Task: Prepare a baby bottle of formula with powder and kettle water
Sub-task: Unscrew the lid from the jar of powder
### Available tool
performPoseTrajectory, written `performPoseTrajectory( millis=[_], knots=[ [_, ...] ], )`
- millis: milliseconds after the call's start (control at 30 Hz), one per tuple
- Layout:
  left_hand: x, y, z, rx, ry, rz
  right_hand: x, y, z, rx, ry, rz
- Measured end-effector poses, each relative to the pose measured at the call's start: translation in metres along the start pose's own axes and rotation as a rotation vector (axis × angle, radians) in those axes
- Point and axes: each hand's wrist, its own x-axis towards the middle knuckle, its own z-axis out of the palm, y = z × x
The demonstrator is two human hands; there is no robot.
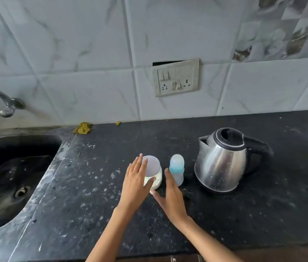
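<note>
We cannot see the whole powder jar; our left hand covers its left flank, and whether the palm truly presses it or only lies alongside is hard to tell; our forearms run off the near edge of the surface, and the sink is cut by the left border. Our left grip is spread, fingers straight, thumb across the jar's lower front; our right hand is likewise spread flat and holds nothing, its fingertips just beside the baby bottle, its thumb reaching to the jar's foot. The jar stands near the middle of the surface, the bottle upright just right of it, the kettle further right, apart. The jar is rounded, translucent, pale inside, with a frosted domed lid; the bottle is cloudy plastic with a blue collar; the kettle is brushed steel with a black handle; the surface is dark speckled stone.
</note>
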Motion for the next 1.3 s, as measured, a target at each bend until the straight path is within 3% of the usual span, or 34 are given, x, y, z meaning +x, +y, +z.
performPoseTrajectory(
  millis=[167,333,567,733,967,1133,1200,1300],
  knots=[
    [0.033,-0.022,-0.010,-0.013,-0.157,0.099,0.015,-0.009,0.013,0.145,0.029,0.125],
    [0.047,-0.033,-0.019,-0.054,-0.217,0.116,0.016,-0.011,0.024,0.353,0.044,0.193],
    [0.052,-0.038,-0.026,-0.004,-0.313,0.212,0.012,-0.006,0.031,0.312,0.075,0.179],
    [0.047,-0.042,-0.021,0.021,-0.227,0.261,0.014,-0.005,0.033,0.336,0.043,0.167],
    [0.029,-0.040,-0.006,0.011,-0.033,0.201,0.020,0.001,0.026,0.403,-0.003,0.163],
    [0.026,-0.038,-0.004,0.025,0.007,0.162,0.020,0.001,0.028,0.397,-0.004,0.141],
    [0.034,-0.039,-0.012,0.126,-0.041,0.237,0.022,0.004,0.025,0.385,-0.023,0.136],
    [0.051,-0.042,-0.021,0.428,-0.101,0.486,0.024,0.004,0.020,0.355,-0.042,0.114]
  ],
)
